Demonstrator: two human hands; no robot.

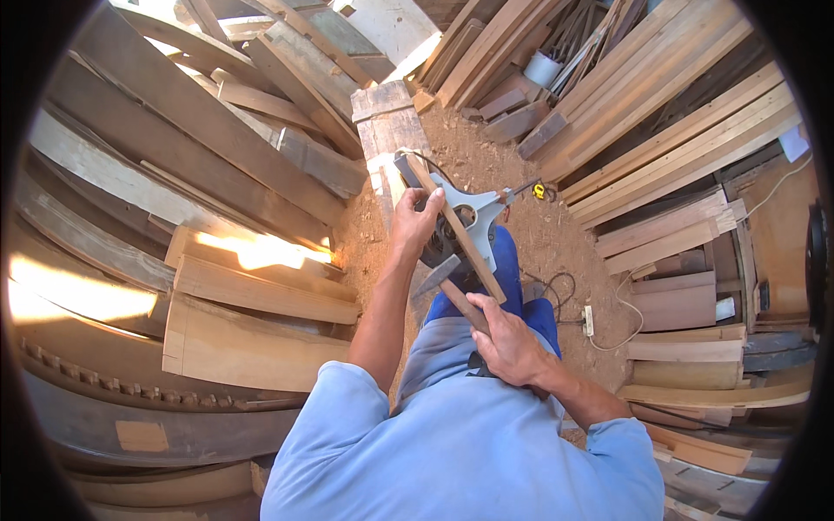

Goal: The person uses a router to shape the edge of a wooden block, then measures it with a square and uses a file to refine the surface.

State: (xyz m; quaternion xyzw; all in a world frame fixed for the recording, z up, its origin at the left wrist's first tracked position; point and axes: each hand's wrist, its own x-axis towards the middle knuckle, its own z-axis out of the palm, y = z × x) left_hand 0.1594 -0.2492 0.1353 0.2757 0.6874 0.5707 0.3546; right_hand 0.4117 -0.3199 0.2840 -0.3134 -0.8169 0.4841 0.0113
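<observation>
My right hand (pixel 508 343) is wrapped round the wooden handle of a hammer (pixel 459 300); the hammer's grey metal head points up and to the left, above my lap. A narrow wooden strip (pixel 469 236) runs slantwise across a light grey metal frame (pixel 497 207) with dark parts beneath it. With thumb and fingers drawn together, my left hand (pixel 412 221) grips the strip's left edge near its upper end. Anything tiny between those fingertips is too small to make out. The frame's lower side is partly hidden by the strip and my legs.
A worn plank (pixel 391 130) extends away beyond the frame. On the sawdust-covered floor (pixel 578 260) lie a yellow tape measure (pixel 539 190) and a white power strip (pixel 588 320) with its cord. Stacked boards (pixel 252 300) crowd the left; long timbers (pixel 643 82) lean at right.
</observation>
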